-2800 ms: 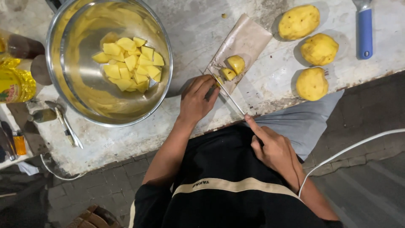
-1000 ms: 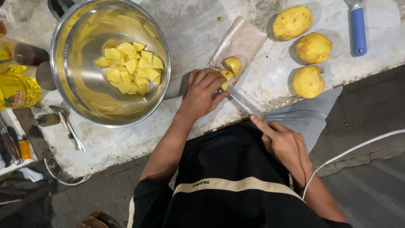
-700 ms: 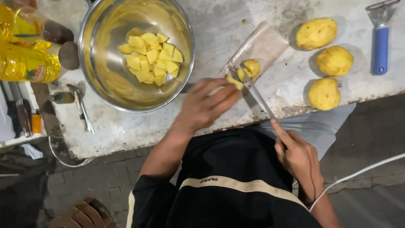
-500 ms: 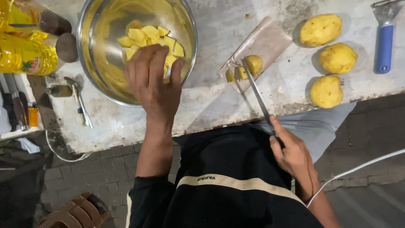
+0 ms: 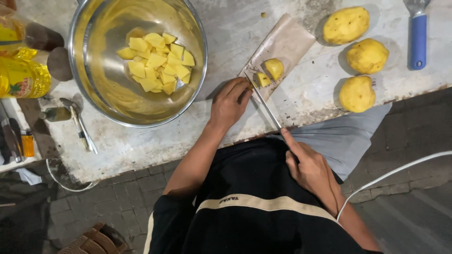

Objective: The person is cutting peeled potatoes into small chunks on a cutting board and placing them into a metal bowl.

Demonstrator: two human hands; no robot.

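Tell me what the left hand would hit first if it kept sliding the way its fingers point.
The left hand points up and right along the board. Its fingertips are nearly at the small potato piece, likely met first; the larger piece lies just beyond.

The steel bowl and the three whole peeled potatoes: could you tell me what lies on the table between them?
In the head view, between the steel bowl and the whole peeled potatoes lies a small cutting board with potato pieces, the left hand and the knife.
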